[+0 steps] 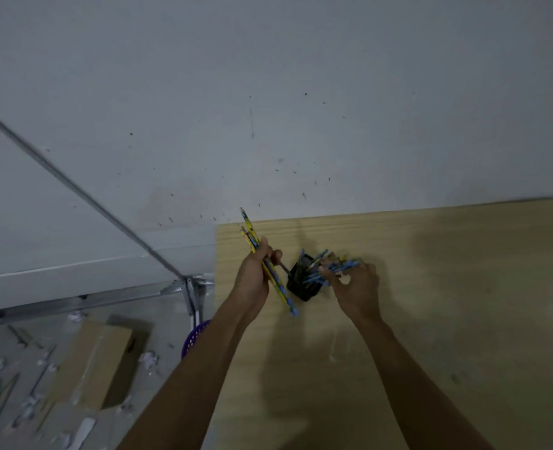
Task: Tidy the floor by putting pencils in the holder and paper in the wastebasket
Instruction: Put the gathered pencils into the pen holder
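While the left hand (pixel 255 276) is gripping yellow pencils (pixel 248 225), the right hand (pixel 356 289) is pinching blue pencils (pixel 314 279) leaning out of the holder (pixel 301 292), which is standing between both hands. Paper (pixel 148 357) is lying below-left of the left hand.

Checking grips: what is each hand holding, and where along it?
The left hand grips a bundle of yellow pencils around mid-length; the right hand pinches blue pencils near their upper ends, at the black holder.
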`<state>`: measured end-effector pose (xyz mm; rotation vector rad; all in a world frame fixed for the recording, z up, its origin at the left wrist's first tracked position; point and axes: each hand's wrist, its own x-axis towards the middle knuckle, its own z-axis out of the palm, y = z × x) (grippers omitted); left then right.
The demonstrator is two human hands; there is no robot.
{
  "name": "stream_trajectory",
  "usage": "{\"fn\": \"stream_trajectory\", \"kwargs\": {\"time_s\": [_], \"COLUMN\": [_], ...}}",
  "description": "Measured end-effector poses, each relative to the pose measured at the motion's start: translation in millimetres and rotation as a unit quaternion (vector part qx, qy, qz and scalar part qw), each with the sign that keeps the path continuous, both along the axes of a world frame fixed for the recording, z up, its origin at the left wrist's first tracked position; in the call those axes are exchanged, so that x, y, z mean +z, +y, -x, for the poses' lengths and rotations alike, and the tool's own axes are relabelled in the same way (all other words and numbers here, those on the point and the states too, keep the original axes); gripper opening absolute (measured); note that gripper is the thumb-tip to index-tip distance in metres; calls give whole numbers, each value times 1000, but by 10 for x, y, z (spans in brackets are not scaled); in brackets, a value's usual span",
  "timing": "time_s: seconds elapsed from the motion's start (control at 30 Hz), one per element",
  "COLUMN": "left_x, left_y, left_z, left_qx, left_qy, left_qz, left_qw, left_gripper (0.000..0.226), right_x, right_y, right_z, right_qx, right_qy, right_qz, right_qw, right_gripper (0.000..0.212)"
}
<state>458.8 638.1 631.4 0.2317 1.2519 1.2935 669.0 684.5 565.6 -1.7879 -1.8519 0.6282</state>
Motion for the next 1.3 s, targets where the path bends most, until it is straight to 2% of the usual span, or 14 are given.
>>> {"fn": "stream_trajectory", "kwargs": {"time_s": [0.07, 0.13, 0.2, 0.3, 0.37, 0.47, 0.53, 0.67, 0.77, 0.9, 1.0, 1.1, 1.17, 1.3], "left_x": [-11, -85, -148, -236, -343, -545, -657, -748, -874, -963, -971, -974, -981, -976], "left_y": [212, 374, 475, 560, 604, 640, 636, 604, 508, 434, 439, 406, 411, 395], "left_z": [-102, -186, -261, -343, -382, -408, -434, -438, -383, -389, -423, -471, -478, -431], "left_qx": [28, 13, -20, -43, -51, -70, -75, -75, -90, -159, -197, -191, -186, -213], "left_qy": [54, 182, 283, 342, 375, 436, 475, 531, 556, 554, 554, 563, 573, 581], "left_qz": [-14, -22, -49, -100, -117, -115, -128, -146, -152, -156, -174, -196, -186, -160], "left_qw": [998, 983, 958, 933, 918, 890, 867, 831, 812, 802, 790, 780, 776, 769], "left_gripper": [42, 46, 57, 57, 49, 43, 41, 40, 33, 52, 44, 50, 53, 57], "right_x": [-96, -147, -166, -122, -92, -77, -95, -129, -120, 34, 283, 464, 502, 437], "right_y": [54, 79, 78, 48, 25, -2, -21, -74, -105, -39, 139, 317, 386, 472], "right_z": [-32, -52, -62, -36, -15, -28, -51, -106, -139, -147, -76, 78, 162, 145], "right_qx": [22, 66, 96, 82, 73, 39, 31, 38, 50, 20, 36, 133, 171, 158], "right_qy": [11, 50, 102, 196, 259, 296, 310, 312, 300, 225, 128, 38, 19, -16], "right_qz": [9, 42, 94, 146, 147, 144, 154, 202, 218, 124, -5, -95, -103, -61], "right_qw": [1000, 996, 986, 966, 952, 943, 938, 927, 927, 966, 991, 986, 980, 986], "right_gripper": [32, 16, 18, 38, 38, 40, 48, 91, 105, 116, 105, 60, 32, 24]}}
